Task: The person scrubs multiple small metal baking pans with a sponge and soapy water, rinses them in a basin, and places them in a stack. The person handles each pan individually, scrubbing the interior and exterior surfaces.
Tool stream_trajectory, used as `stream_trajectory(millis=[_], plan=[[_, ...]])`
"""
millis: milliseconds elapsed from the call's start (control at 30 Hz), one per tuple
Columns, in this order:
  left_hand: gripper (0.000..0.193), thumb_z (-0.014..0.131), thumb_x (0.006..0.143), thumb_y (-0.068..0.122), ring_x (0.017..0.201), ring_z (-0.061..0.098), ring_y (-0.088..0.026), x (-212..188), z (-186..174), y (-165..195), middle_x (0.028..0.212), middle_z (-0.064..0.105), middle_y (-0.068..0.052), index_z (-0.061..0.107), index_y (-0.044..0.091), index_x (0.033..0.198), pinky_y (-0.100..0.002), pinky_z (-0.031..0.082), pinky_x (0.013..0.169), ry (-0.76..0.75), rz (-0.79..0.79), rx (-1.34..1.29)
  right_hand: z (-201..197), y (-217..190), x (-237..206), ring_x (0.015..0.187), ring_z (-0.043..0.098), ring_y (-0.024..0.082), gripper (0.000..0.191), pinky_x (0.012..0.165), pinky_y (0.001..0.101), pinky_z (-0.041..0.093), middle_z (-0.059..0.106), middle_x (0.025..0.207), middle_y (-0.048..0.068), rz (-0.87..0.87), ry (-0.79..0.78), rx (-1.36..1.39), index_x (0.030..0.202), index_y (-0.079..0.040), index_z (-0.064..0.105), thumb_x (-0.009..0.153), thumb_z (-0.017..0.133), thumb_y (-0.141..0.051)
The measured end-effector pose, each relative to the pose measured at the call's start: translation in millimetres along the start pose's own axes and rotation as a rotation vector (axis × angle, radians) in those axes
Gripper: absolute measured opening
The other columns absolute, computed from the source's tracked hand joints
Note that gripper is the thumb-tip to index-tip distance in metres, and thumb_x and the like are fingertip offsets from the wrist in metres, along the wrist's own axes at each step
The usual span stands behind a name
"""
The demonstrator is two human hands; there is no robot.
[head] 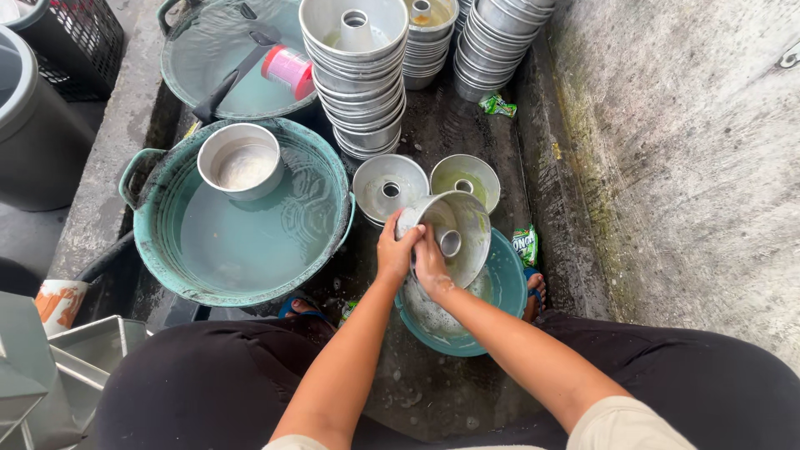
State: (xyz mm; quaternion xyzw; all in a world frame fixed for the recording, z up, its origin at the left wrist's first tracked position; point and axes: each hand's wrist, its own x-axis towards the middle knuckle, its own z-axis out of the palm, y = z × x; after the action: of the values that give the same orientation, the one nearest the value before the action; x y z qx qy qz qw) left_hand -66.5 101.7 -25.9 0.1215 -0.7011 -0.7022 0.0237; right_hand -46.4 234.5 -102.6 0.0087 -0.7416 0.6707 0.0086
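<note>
My left grip (394, 250) clasps the rim of a tilted metal ring mould (454, 233) while my right grip (431, 268) presses inside it. I hold the mould over a small teal basin (500, 292). Beside it sits a large teal tub (250, 242) of water, with stacked moulds (358, 83) beyond.

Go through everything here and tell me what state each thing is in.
Ring mould: tilted, held over the small basin.
Left hand: gripping the mould's rim.
Right hand: inside the mould.
Small basin: holds sudsy water.
Big basin: holds water, a metal bowl floating in it.
Mould stacks: nested, upright.
</note>
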Motion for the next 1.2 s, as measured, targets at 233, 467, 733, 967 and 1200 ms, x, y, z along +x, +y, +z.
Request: stream_trajectory(millis=[233,467,733,967,1200], plan=[[0.078,0.077,0.073,0.035,0.107,0.066,-0.022,13.3,-19.6,2.0,0.123,0.068,-0.014,0.053,0.005,0.140,-0.035,0.052,0.089,-0.082,-0.212,-0.142,-8.1,-15.7,-8.5,0.123,0.065,0.036,0.040,0.107,0.0433,0.051,0.067,0.129,0.014,-0.422,-0.524,-0.869,0.125,-0.012,0.059,0.089,0.070,-0.027],[0.077,0.074,0.078,0.036,0.114,0.064,-0.024,6.6,-18.9,-8.4,0.130,0.067,-0.019,0.054,0.000,0.144,-0.033,0.050,0.096,-0.111,-0.126,-0.129,-2.7,-22.3,-11.0,0.116,0.059,0.046,0.055,0.098,0.0524,0.048,0.063,0.123,0.027,-0.607,-0.365,-0.600,0.124,0.004,0.056,0.073,0.070,-0.010],[0.078,0.077,0.079,0.035,0.117,0.058,-0.022,2.3,-20.8,-16.4,0.129,0.061,-0.015,0.047,0.002,0.143,-0.033,0.043,0.101,-0.070,-0.051,-0.097,7.3,-24.5,-9.7,0.110,0.067,0.038,0.031,0.095,0.0441,0.055,0.070,0.119,0.022,-0.184,-0.302,-0.801,0.120,-0.002,0.063,0.094,0.063,-0.020],[0.075,0.074,0.076,0.033,0.108,0.064,-0.024,8.1,-30.9,-11.8,0.123,0.065,-0.015,0.048,0.008,0.142,-0.037,0.051,0.092,-0.080,-0.191,-0.238,8.9,-25.0,-11.7,0.099,0.069,0.037,0.022,0.087,0.0486,0.054,0.071,0.103,0.016,-0.453,-0.508,-1.018,0.104,-0.006,0.065,0.089,0.066,-0.023],[0.067,0.073,0.080,0.033,0.108,0.067,-0.024,10.3,-27.1,-17.6,0.121,0.069,-0.015,0.060,0.002,0.139,-0.035,0.052,0.094,-0.055,-0.105,-0.110,10.9,-24.0,-11.8,0.102,0.070,0.037,0.042,0.086,0.0437,0.058,0.071,0.109,0.023,-1.004,-0.197,-0.878,0.111,0.005,0.065,0.075,0.065,-0.017]])
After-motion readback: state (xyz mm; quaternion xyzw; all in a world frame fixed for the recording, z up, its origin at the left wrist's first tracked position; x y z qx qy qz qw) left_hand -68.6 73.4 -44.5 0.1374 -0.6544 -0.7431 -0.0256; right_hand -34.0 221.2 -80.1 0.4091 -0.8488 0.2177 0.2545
